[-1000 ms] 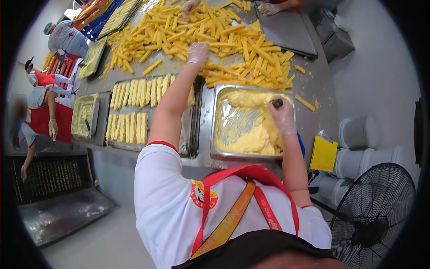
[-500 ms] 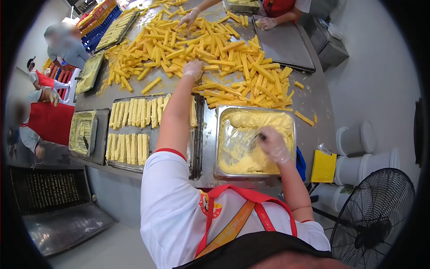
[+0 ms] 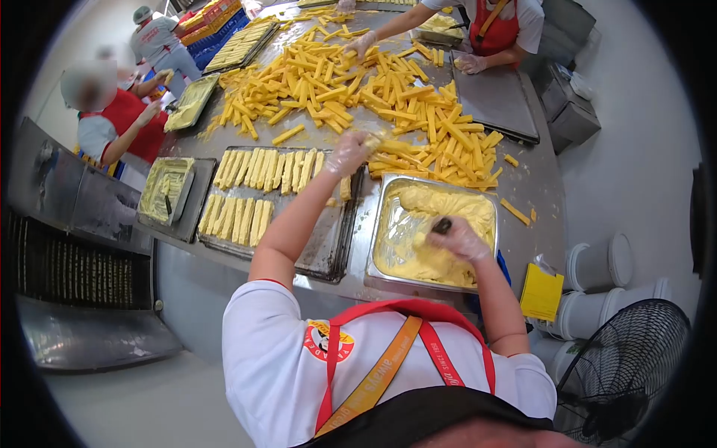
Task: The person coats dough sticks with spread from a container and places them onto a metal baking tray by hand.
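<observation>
My gloved left hand (image 3: 349, 153) is closed at the near edge of a heap of yellow sticks (image 3: 437, 119), with a yellow stick at its fingertips, partly blurred. In my gloved right hand (image 3: 461, 240) is the dark handle of a spatula (image 3: 442, 225); its blade is smeared by motion over the pale yellow cream. That cream (image 3: 441, 201) lies in a rectangular metal pan (image 3: 379, 246). Left of the pan, a dark baking tray (image 3: 317, 257) bears two rows of cream-coated sticks (image 3: 239, 220), partly behind my left forearm.
Across the table a co-worker's gloved hands (image 3: 470, 63) are by another dark tray (image 3: 497, 104). People in red aprons (image 3: 149, 127) stand at left near a second cream pan (image 3: 168, 190). A fan (image 3: 635, 366) and white buckets (image 3: 605, 261) are at right.
My left hand has drawn back from the heap toward me. The right hand still holds the spatula over the pan. The whole view has shifted, showing more of the people at left.
</observation>
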Demonstrator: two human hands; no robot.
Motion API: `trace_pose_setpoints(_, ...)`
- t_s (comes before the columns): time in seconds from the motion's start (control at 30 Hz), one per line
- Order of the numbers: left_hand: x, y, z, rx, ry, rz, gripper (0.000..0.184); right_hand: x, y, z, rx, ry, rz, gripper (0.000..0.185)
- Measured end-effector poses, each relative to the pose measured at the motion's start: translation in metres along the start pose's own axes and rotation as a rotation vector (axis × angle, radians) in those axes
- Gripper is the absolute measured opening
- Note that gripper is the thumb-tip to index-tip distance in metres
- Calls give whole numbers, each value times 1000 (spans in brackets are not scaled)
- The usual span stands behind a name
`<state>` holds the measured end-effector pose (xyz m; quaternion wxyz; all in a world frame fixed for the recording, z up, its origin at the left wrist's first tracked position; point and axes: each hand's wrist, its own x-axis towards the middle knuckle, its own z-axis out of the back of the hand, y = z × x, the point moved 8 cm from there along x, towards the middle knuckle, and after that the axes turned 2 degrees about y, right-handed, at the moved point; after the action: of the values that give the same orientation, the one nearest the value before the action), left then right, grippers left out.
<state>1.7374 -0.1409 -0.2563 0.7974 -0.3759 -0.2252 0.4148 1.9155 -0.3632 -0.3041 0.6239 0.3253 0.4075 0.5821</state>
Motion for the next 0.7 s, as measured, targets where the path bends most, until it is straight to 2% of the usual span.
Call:
trace_pose_setpoints(0.07,-27,2,-31,-293,82,95,25,9,-54,29,236,-175,-151,11)
trace_pose_setpoints(0.13,-58,-13,-55,-338,90,-85,26,7,-42,64,-89,-424,-68,13)
trace_pose_setpoints(0.17,-74,-16,-67,-321,104,-56,27,1,-32,74,-250,-547,-24,14)
trace_pose_setpoints(0.23,-95,5,-98,-219,165,7,32,-4,-9,41,-307,-338,184,15)
trace_pose_setpoints(0.27,-102,8,-104,-188,129,15,33,-10,5,24,-334,-237,281,16)
trace_pose_setpoints(0.3,-111,10,-112,-158,101,23,34,-19,14,12,-105,-38,205,17)
trace_pose_setpoints(0.33,-122,11,-121,-131,81,35,35,-21,-3,13,-97,-28,120,18)
trace_pose_setpoints(0.37,-128,-1,-117,47,76,87,34,-14,-27,18,-86,-18,30,18)
trace_pose_setpoints(0.4,-128,8,-124,20,7,-7,36,-7,-49,25,-74,-9,-63,19)
trace_pose_setpoints(0.47,-132,8,-120,15,-49,76,40,3,-77,68,-234,-368,-168,25)
trace_pose_setpoints(0.53,-129,6,-119,-10,-136,-111,44,-8,-39,77,-371,-603,103,22)
trace_pose_setpoints(0.63,-127,0,-119,19,-118,-93,47,-14,-31,43,617,-431,73,15)
trace_pose_setpoints(0.7,-128,-5,-120,34,-95,-93,52,-19,-19,32,735,-383,6,12)
